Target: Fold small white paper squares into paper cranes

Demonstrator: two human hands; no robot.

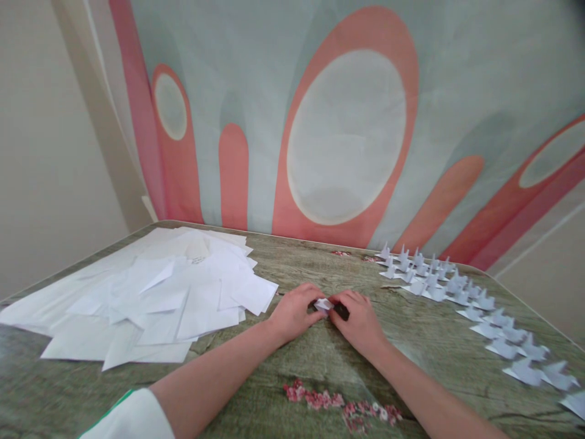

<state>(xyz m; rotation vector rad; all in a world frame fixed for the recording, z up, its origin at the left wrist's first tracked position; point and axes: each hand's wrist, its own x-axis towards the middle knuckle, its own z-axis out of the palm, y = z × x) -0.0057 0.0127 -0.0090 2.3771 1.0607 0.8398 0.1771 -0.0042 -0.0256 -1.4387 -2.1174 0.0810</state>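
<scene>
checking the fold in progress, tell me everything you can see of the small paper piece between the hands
The small folded paper piece is white, thin and creased, far smaller than the loose sheets to its left. It sits low over the green marbled tabletop, near the middle. The left hand pinches its left side and the right hand its right, fingertips meeting over it, so only the upper part shows. Its exact shape is too small to tell. A dark patch by the right thumb cannot be identified.

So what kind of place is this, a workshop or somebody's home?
Probably a home or small craft room rather than a workshop. A table with a green flowered cover holds a heap of white paper sheets and rows of folded paper figures, against a big patterned cloth backdrop.
</scene>
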